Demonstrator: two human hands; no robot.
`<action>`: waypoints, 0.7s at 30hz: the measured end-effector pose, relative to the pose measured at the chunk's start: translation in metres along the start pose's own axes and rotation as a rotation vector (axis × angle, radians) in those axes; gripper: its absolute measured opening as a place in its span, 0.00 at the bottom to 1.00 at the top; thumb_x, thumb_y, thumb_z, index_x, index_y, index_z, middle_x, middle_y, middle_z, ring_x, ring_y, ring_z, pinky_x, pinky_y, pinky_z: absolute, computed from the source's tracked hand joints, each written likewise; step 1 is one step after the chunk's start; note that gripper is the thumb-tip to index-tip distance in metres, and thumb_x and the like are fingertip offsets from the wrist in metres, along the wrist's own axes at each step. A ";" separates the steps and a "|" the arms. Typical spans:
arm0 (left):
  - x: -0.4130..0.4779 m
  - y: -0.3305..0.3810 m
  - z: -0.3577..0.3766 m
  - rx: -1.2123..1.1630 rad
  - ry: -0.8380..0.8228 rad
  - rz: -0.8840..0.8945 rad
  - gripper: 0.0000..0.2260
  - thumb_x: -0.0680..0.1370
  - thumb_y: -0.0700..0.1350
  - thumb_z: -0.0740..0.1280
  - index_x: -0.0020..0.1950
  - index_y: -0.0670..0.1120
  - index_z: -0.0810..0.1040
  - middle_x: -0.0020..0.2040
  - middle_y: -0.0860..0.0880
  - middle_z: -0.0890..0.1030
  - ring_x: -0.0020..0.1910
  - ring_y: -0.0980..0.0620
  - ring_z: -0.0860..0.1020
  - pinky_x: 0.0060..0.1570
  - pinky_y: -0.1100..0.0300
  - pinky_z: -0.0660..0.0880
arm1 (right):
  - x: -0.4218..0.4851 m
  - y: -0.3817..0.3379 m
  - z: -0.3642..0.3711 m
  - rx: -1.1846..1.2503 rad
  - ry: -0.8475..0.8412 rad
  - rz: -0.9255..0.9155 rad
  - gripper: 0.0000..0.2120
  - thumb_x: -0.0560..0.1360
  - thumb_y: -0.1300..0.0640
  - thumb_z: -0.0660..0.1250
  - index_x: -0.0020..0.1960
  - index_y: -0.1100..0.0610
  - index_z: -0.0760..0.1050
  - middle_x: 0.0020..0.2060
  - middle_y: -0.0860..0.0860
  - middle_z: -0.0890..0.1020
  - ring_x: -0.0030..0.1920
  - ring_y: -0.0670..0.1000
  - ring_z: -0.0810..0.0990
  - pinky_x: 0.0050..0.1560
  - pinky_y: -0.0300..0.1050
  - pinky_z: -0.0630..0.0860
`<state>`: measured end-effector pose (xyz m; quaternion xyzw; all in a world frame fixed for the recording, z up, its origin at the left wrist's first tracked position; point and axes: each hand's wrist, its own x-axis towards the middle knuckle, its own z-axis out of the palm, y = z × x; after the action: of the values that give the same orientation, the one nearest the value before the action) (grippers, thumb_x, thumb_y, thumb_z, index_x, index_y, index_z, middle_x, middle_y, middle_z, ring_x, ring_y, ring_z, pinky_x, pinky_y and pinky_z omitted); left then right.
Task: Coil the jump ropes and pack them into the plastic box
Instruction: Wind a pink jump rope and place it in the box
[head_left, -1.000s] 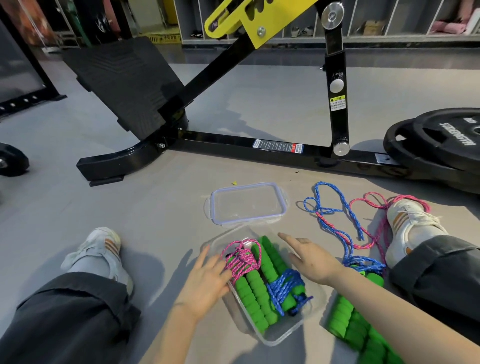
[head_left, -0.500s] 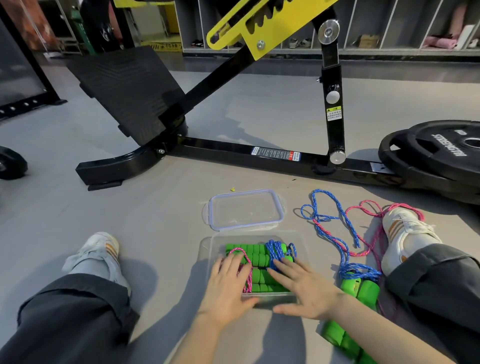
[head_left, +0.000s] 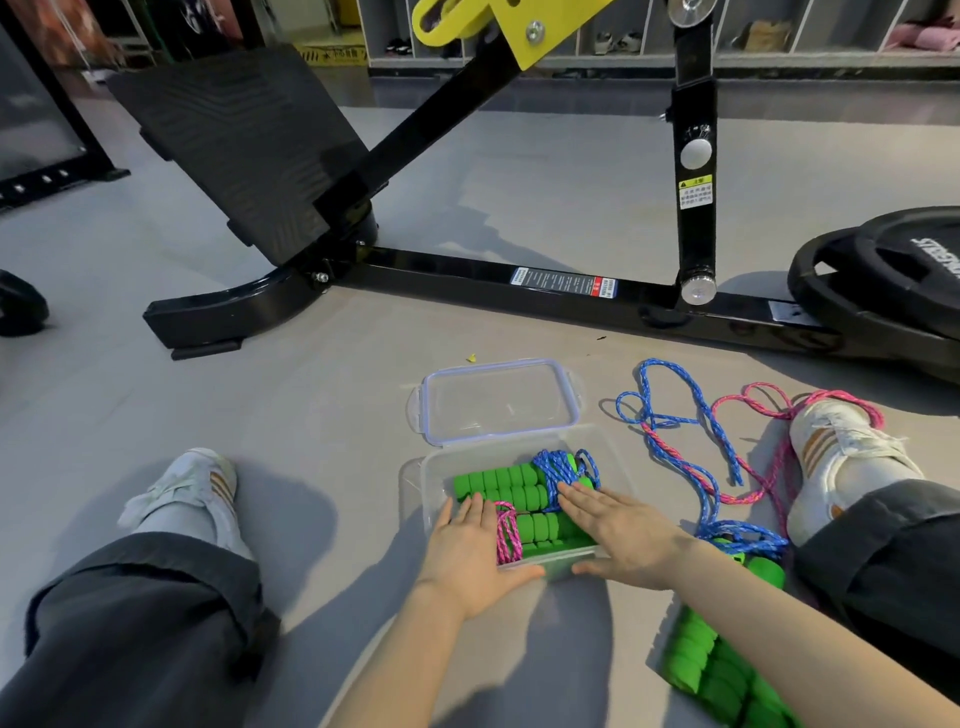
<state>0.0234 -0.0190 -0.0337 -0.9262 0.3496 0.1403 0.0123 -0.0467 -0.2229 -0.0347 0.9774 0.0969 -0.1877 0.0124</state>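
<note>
A clear plastic box (head_left: 415, 478) sits on the grey floor between my legs. Inside lie green foam handles (head_left: 504, 486) wrapped with a blue coiled rope (head_left: 563, 467) and a pink coiled rope (head_left: 508, 535). My left hand (head_left: 470, 556) lies flat over the box's left side, fingers straight, thumb along the near wall. My right hand (head_left: 621, 535) presses flat on the contents at the right. To the right, a loose blue rope (head_left: 670, 410) and a loose pink rope (head_left: 753, 410) trail across the floor toward more green handles (head_left: 722, 670).
The box's clear lid (head_left: 498, 400) with a purple rim lies just beyond the box. A black weight bench frame (head_left: 519, 275) crosses the floor behind. Weight plates (head_left: 883, 280) lie at far right. My shoes (head_left: 187, 493) flank the work area.
The box turned from a slanted position to square in front of me. Both hands came down flat onto the ropes inside it.
</note>
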 end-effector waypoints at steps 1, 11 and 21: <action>0.003 0.002 -0.002 0.008 -0.014 -0.002 0.46 0.73 0.72 0.55 0.78 0.40 0.51 0.78 0.41 0.53 0.77 0.49 0.52 0.75 0.53 0.41 | 0.002 -0.001 -0.003 0.011 -0.017 0.023 0.39 0.77 0.35 0.50 0.77 0.58 0.41 0.76 0.51 0.40 0.76 0.48 0.41 0.73 0.42 0.38; 0.003 0.001 -0.005 0.076 -0.066 -0.011 0.47 0.73 0.74 0.49 0.79 0.42 0.45 0.79 0.43 0.47 0.78 0.50 0.46 0.75 0.49 0.38 | -0.003 -0.005 0.002 0.031 0.115 0.054 0.40 0.76 0.40 0.57 0.77 0.55 0.41 0.75 0.51 0.40 0.76 0.49 0.39 0.70 0.43 0.33; -0.019 0.024 -0.013 0.074 0.212 0.043 0.39 0.74 0.66 0.46 0.74 0.40 0.66 0.74 0.38 0.63 0.73 0.42 0.64 0.71 0.47 0.43 | -0.057 0.001 0.015 -0.005 0.275 0.055 0.36 0.73 0.37 0.56 0.73 0.58 0.61 0.71 0.56 0.67 0.70 0.55 0.66 0.69 0.48 0.51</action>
<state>-0.0028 -0.0267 -0.0144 -0.9271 0.3737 0.0288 0.0066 -0.1037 -0.2349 -0.0274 0.9961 0.0712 -0.0513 0.0064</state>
